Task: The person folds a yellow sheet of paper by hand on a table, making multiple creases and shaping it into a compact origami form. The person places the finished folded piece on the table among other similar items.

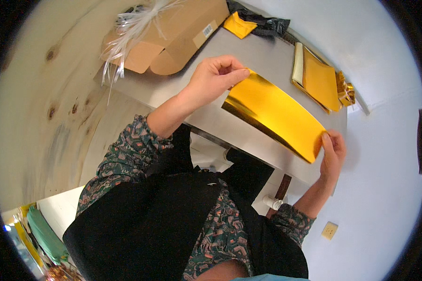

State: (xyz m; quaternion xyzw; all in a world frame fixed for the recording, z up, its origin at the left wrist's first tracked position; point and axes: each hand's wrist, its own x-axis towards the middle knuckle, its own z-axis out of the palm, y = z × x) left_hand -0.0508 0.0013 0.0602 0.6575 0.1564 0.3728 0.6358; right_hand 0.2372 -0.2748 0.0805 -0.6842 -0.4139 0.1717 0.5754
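A shiny gold foil sheet [279,112], long and rectangular, is stretched between my two hands above the grey table [173,91]. My left hand [215,77] pinches its upper left corner between thumb and fingers. At the sheet's right end, my right hand [333,150] grips the edge with the thumb on top. The sheet bows slightly, and a darker reflection runs along its near edge. Beyond it, at the table's far right, lies a stack of gold sheets [316,79], with a crumpled gold piece [346,91] beside it.
A brown cardboard box [183,33] stands at the back left, with white plastic strips [133,37] hanging over it. Behind it are a folded gold piece [239,25] and black plastic [272,25]. A wooden panel [42,103] rises on the left, a white wall [384,187] on the right.
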